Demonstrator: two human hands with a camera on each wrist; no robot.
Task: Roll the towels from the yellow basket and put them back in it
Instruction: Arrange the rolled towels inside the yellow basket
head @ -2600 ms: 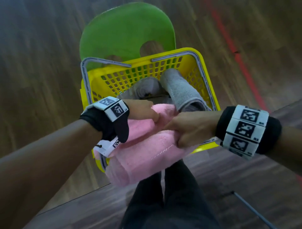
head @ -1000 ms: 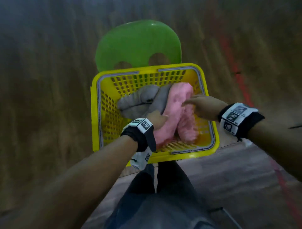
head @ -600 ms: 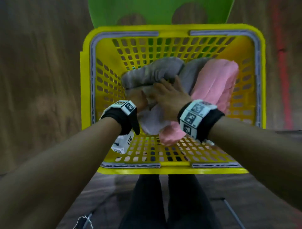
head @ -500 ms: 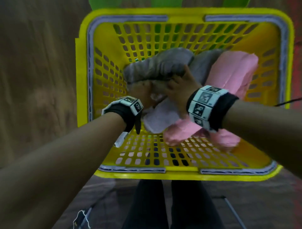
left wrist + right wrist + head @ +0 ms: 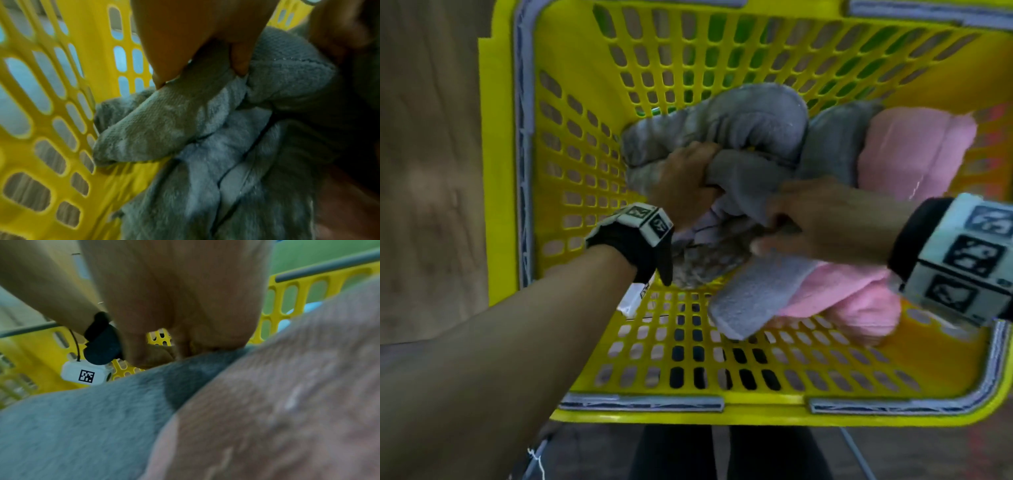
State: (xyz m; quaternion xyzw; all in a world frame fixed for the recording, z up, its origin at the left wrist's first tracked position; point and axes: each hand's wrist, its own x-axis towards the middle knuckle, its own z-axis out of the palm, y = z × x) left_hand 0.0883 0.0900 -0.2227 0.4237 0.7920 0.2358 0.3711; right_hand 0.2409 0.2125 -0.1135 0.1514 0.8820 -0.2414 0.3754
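Observation:
The yellow basket (image 5: 571,144) fills the head view. A crumpled grey towel (image 5: 756,130) lies in its middle, and a rolled pink towel (image 5: 914,150) rests against the right wall. My left hand (image 5: 698,178) grips a fold of the grey towel from the left. In the left wrist view its fingers (image 5: 238,65) pinch the grey towel (image 5: 164,123) beside the basket wall (image 5: 51,113). My right hand (image 5: 787,219) holds the same grey bundle from the right, fingers curled into the cloth. The right wrist view shows those fingers (image 5: 185,331) dug into the grey towel (image 5: 92,421).
A lighter grey towel end (image 5: 750,301) sticks out toward me over more pink cloth (image 5: 852,301). A green chair shows through the basket's far wall (image 5: 715,58). Wooden floor (image 5: 431,171) lies to the left; my dark trouser legs (image 5: 722,455) are below the near rim.
The pink roll went from my hands into the basket's right side. Both hands then moved to the grey towel and gripped it. The head camera came much closer to the basket.

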